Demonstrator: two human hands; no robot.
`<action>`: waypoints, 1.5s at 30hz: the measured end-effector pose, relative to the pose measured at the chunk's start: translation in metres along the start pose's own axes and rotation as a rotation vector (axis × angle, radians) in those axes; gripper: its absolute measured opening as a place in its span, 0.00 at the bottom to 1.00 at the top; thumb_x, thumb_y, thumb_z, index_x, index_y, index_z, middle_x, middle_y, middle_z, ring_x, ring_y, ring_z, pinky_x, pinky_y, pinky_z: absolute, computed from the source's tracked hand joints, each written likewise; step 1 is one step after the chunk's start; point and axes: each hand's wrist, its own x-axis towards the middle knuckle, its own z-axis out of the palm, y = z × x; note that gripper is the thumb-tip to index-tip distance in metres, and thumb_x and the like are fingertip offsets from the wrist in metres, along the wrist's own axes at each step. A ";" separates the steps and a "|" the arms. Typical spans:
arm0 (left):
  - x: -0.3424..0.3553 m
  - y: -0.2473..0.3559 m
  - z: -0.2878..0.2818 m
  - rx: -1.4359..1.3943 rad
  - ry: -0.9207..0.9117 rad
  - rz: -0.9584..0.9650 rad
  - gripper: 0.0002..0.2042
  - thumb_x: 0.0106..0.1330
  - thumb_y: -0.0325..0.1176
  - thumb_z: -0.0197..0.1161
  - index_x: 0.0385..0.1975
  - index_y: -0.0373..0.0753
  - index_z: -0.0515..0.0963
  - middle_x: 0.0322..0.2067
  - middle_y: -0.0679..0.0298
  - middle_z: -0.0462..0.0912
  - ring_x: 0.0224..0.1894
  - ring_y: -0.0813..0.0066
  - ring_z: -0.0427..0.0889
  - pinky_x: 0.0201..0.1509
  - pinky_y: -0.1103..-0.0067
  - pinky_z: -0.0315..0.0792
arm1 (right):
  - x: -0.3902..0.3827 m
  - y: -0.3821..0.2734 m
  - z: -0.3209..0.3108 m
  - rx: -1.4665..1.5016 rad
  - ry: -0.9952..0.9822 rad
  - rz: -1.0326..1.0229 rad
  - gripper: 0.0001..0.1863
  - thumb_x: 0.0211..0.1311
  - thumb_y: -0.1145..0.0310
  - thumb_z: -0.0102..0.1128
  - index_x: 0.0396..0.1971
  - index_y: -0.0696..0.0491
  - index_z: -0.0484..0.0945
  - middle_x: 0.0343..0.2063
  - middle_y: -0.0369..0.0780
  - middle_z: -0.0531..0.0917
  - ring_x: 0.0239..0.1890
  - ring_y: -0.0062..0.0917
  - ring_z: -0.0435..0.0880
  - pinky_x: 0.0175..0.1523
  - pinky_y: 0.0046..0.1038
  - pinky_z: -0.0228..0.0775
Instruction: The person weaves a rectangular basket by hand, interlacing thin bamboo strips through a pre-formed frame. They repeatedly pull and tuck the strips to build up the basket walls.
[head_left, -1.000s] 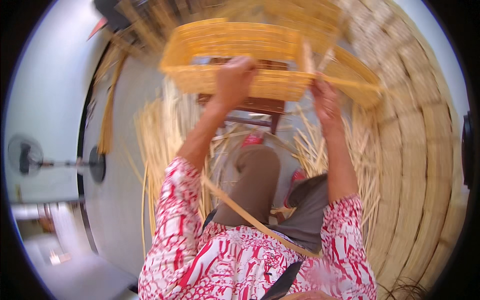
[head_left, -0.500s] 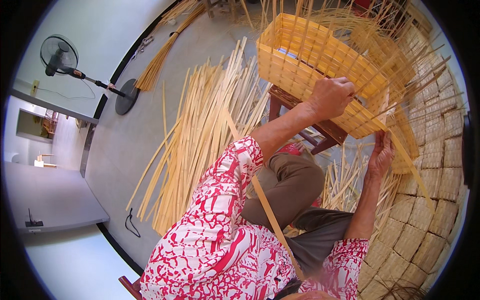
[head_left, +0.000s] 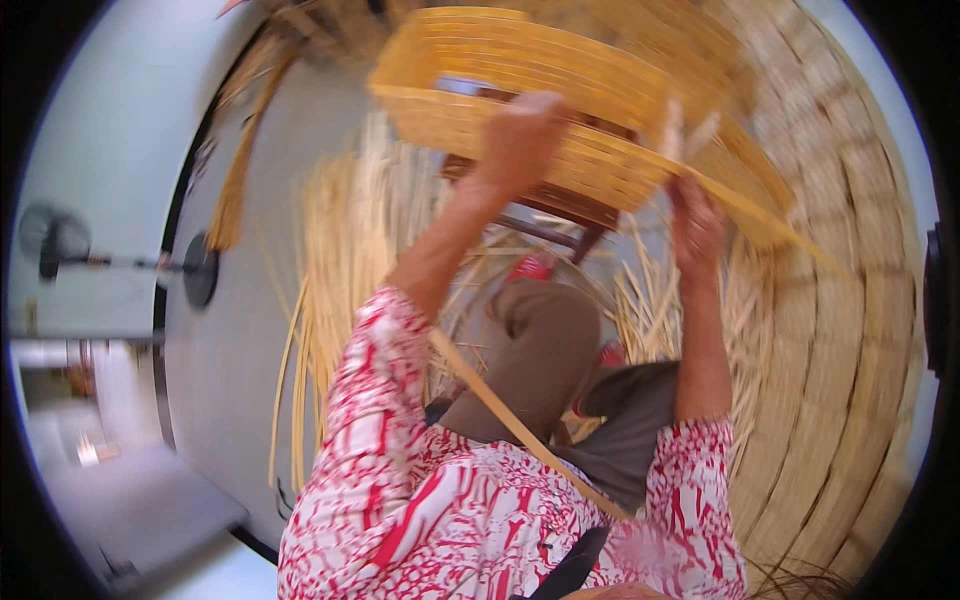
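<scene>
A half-woven yellow basket (head_left: 600, 165) of flat bamboo strips lies tilted on a dark wooden stool (head_left: 570, 205). My left hand (head_left: 525, 140) is closed over the near wall's upper edge; motion smears its fingertips. Below the basket's right-hand corner, my right hand (head_left: 697, 225) pinches a flat bamboo strip (head_left: 765, 222) that runs out past the corner to the lower right. Another long strip (head_left: 520, 430) slants across my lap, from under my left forearm toward my right sleeve.
Loose bamboo strips (head_left: 340, 220) cover the floor left of the stool, and more (head_left: 650, 310) lie to its right. Stacked woven pieces (head_left: 830, 350) line the right side. A standing fan (head_left: 55, 240) and a strip bundle (head_left: 235, 190) are at the left.
My view has swung, so the basket, stool and both hands appear farther left and higher. Both hands stay at the basket, and the picture is now blurred.
</scene>
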 end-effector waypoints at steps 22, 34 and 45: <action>0.005 0.085 0.012 -0.145 -0.232 -0.083 0.04 0.65 0.25 0.64 0.36 0.34 0.77 0.30 0.53 0.81 0.33 0.52 0.83 0.35 0.67 0.75 | -0.041 -0.006 0.074 0.165 -0.039 0.163 0.09 0.71 0.72 0.62 0.46 0.56 0.85 0.40 0.34 0.87 0.41 0.16 0.83 0.49 0.21 0.76; 0.016 0.083 0.012 -0.025 -0.328 -0.008 0.05 0.67 0.29 0.62 0.35 0.35 0.75 0.30 0.52 0.81 0.33 0.49 0.82 0.36 0.63 0.75 | -0.040 -0.014 0.074 -0.038 -0.044 0.004 0.08 0.71 0.71 0.63 0.44 0.57 0.85 0.37 0.33 0.87 0.38 0.13 0.81 0.46 0.20 0.76; 0.010 0.089 0.003 0.032 -0.357 -0.034 0.04 0.68 0.30 0.61 0.35 0.36 0.76 0.30 0.54 0.82 0.33 0.49 0.82 0.35 0.63 0.74 | -0.038 -0.011 0.072 -0.101 -0.095 -0.042 0.09 0.70 0.69 0.65 0.41 0.60 0.85 0.34 0.34 0.87 0.35 0.14 0.82 0.40 0.18 0.75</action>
